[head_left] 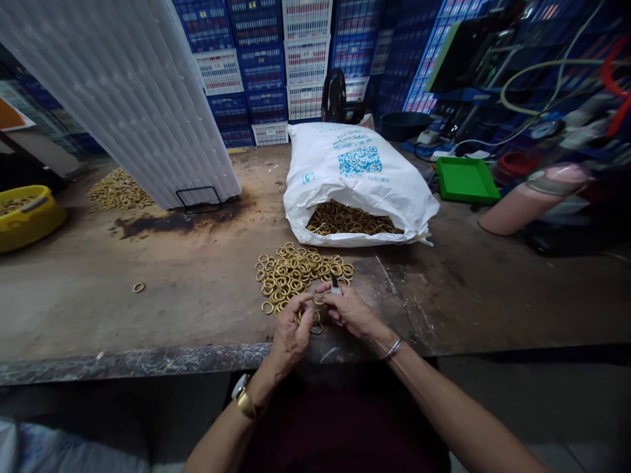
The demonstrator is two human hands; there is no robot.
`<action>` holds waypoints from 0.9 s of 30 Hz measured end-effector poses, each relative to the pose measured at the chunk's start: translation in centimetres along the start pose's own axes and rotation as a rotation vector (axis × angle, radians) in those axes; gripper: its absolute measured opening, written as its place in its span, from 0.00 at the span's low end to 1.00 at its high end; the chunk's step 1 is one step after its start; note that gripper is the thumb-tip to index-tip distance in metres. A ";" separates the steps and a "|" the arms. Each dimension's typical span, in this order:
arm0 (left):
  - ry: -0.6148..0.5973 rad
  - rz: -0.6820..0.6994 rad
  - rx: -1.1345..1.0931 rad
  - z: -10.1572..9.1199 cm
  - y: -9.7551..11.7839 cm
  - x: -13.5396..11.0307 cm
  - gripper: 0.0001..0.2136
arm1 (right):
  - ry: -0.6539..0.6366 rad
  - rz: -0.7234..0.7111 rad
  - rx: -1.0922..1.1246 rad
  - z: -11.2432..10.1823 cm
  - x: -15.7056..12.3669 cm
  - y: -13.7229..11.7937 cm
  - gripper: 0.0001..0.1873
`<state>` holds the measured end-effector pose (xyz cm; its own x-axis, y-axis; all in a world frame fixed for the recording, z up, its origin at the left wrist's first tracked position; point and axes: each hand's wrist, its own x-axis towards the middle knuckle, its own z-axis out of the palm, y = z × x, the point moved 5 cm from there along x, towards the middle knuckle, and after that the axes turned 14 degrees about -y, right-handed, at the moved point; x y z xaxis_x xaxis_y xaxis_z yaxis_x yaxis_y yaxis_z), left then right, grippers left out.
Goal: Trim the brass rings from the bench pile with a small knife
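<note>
A loose pile of brass-coloured rings (pixel 290 270) lies on the workbench in front of me. At its near edge my left hand (pixel 292 334) has thumb and fingers closed on a brass ring (pixel 318 299) between both hands. My right hand (pixel 353 311) meets the same ring from the other side with bent fingers. A small grey tool with a dark tip (pixel 336 285) sticks up from the right fingers; its exact kind is unclear. More rings (pixel 316 327) lie just under the hands, partly hidden by them.
Behind the pile lies an open white sack (pixel 320 157) full of rings. A single ring (pixel 139 287) lies to the left. Farther off stand a yellow tub (pixel 29 226), a leaning white corrugated panel (pixel 162 118), a green tray (pixel 467 179) and a pink bottle (pixel 525 203).
</note>
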<state>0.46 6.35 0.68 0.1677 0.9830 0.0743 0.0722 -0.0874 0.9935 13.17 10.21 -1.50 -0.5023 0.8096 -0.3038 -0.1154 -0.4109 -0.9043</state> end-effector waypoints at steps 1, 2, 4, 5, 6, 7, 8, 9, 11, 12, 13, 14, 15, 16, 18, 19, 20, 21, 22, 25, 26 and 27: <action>-0.037 0.029 0.037 0.2 0.1 0.0 0.10 | -0.019 0.008 0.027 0.2 -0.1 0.0 0.12; -0.069 0.041 0.057 0.4 0.2 0.1 0.09 | -0.031 0.019 0.046 0.3 -0.2 0.0 0.12; -0.106 0.037 0.068 0.7 0.1 0.2 0.08 | -0.039 0.035 0.051 0.4 -0.2 0.1 0.11; -0.109 0.022 0.059 0.7 0.0 0.3 0.07 | -0.038 0.034 0.035 0.4 -0.2 0.2 0.11; -0.107 -0.008 0.036 0.8 -0.2 0.3 0.06 | -0.036 0.022 0.009 0.3 -0.2 0.2 0.11; -0.107 -0.050 -0.001 0.8 -0.4 0.3 0.07 | -0.036 0.000 -0.027 0.3 -0.2 0.2 0.11; -0.112 -0.101 -0.050 0.9 -0.8 0.3 0.07 | -0.035 -0.026 -0.069 0.3 -0.2 0.2 0.12; -0.119 -0.157 -0.104 1.0 -1.1 0.2 0.08 | -0.034 -0.049 -0.111 0.3 -0.2 0.1 0.13; -0.132 -0.252 -0.208 1.3 -1.7 0.1 0.10 | -0.022 -0.073 -0.175 0.4 -0.2 0.1 0.15; -0.141 -0.282 -0.250 1.4 -1.9 0.0 0.10 | -0.010 -0.075 -0.192 0.4 -0.2 0.2 0.15; -0.149 -0.302 -0.288 1.5 -2.1 -0.1 0.11 | 0.001 -0.070 -0.201 0.4 -0.2 0.2 0.15; -0.155 -0.314 -0.330 1.6 -2.2 -0.2 0.11 | 0.006 -0.064 -0.206 0.4 -0.2 0.2 0.16; -0.161 -0.323 -0.376 1.7 -2.2 -0.2 0.12 | 0.000 -0.059 -0.210 0.5 -0.1 0.3 0.16; -0.167 -0.329 -0.426 1.8 -2.2 -0.3 0.12 | -0.017 -0.055 -0.212 0.5 0.0 0.4 0.16; -0.172 -0.336 -0.529 2.0 -2.0 -0.3 0.12 | -0.034 -0.065 -0.222 0.4 0.2 0.5 0.15; -0.170 -0.341 -0.574 2.0 -1.9 -0.4 0.13 | -0.014 -0.077 -0.240 0.2 0.3 0.5 0.14; -0.165 -0.347 -0.610 2.1 -1.7 -0.4 0.13 | 0.030 -0.093 -0.278 -0.2 0.4 0.5 0.13; -0.153 -0.353 -0.638 2.1 -1.7 -0.4 0.13 | 0.084 -0.114 -0.339 -0.5 0.3 0.4 0.11; -0.135 -0.356 -0.657 2.0 -1.6 -0.4 0.14 | 0.129 -0.139 -0.425 -0.8 0.2 0.2 0.09; -0.077 -0.348 -0.665 1.9 -1.7 -0.3 0.15 | 0.090 -0.243 -0.742 -0.2 -0.3 -0.2 0.05; -0.063 -0.342 -0.653 1.8 -1.7 -0.3 0.16 | 0.040 -0.274 -0.829 0.2 -0.5 -0.3 0.06; -0.053 -0.337 -0.637 1.8 -1.9 -0.3 0.16 | -0.006 -0.294 -0.896 0.6 -0.7 -0.2 0.06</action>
<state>2.05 5.97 -1.34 0.2856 0.9295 -0.2334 -0.4558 0.3459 0.8201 13.01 9.47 -0.88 -0.5625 0.8263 -0.0276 0.4627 0.2870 -0.8388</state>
